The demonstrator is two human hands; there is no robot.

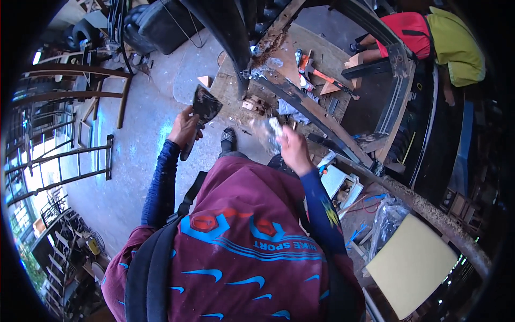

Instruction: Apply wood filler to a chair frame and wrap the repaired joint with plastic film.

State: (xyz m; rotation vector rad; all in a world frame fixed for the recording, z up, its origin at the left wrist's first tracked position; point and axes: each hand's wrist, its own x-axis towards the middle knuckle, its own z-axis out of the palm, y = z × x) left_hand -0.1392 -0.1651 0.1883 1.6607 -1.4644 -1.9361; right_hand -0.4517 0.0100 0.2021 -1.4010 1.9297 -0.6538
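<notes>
My left hand [185, 129] is closed around the handle of a broad-bladed scraper [206, 104]. Its wide dark blade points up and away from me, smeared with pale residue, and the handle end sticks out below my fist. On the right, my right hand [294, 147] is closed on a small whitish and grey thing [272, 129], smeared by motion, so I cannot make out its kind. Ahead of that hand stands a large dark frame [316, 115] with bare, worn wooden edges. The two hands are apart, and neither touches the frame.
A wooden board [335, 59] bears an orange-handled tool [330, 78], wood wedges and a pale cloth [294, 110]. Metal racks [64, 166] stand at left. A cream panel [410, 265] lies at lower right. Another person in a yellow-green shirt [456, 45] bends at upper right.
</notes>
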